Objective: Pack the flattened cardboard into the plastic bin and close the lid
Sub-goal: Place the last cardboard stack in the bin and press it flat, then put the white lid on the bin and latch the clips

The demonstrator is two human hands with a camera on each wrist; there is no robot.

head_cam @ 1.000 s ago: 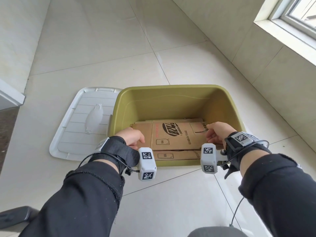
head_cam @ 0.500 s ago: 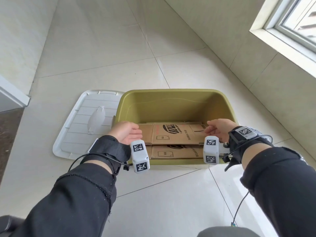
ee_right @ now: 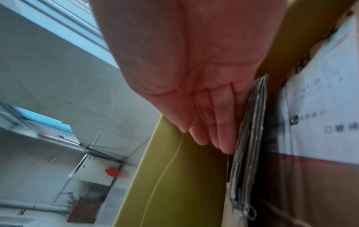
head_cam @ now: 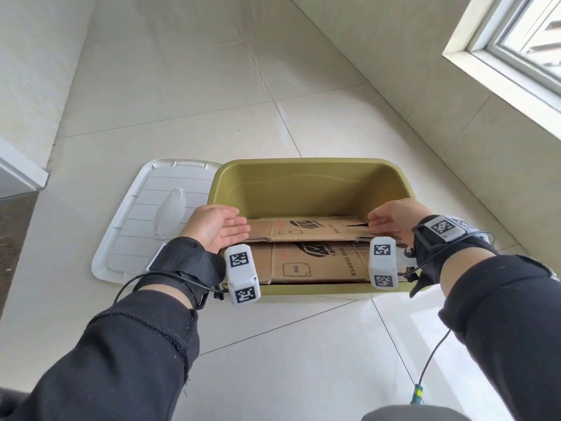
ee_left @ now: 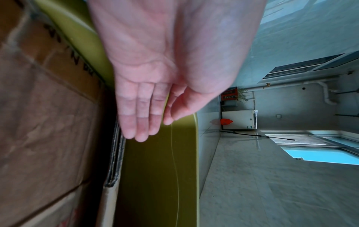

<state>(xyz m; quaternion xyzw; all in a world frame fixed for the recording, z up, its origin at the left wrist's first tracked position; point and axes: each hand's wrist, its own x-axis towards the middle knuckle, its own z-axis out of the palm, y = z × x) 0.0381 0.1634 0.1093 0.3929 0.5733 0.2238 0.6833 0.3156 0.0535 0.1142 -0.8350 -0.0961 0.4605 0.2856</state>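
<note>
Our left hand [head_cam: 217,227] and right hand [head_cam: 394,221] hover with fingers straight and palms turned toward each other, one at each end of the flattened cardboard [head_cam: 312,249]. Neither grips it; from the wrist views the fingers lie just beside the corrugated edges, and we cannot tell whether they touch. The cardboard stands stacked on edge inside the olive plastic bin [head_cam: 309,180], leaning against the near wall, its top edge about level with the rim. The white lid [head_cam: 142,226] lies flat on the tiled floor, just left of the bin and tucked partly behind its corner.

The risk, as we judge it, is the stack sitting too high or springing outward once we let go, so the lid would not seat; a sheet fanning over the rim would cause the same trouble.

Compared with a second ago, our hands have let go: then the fingers curled over the cardboard's top edge, now they are spread and lifted clear. The lid has not moved.
</note>
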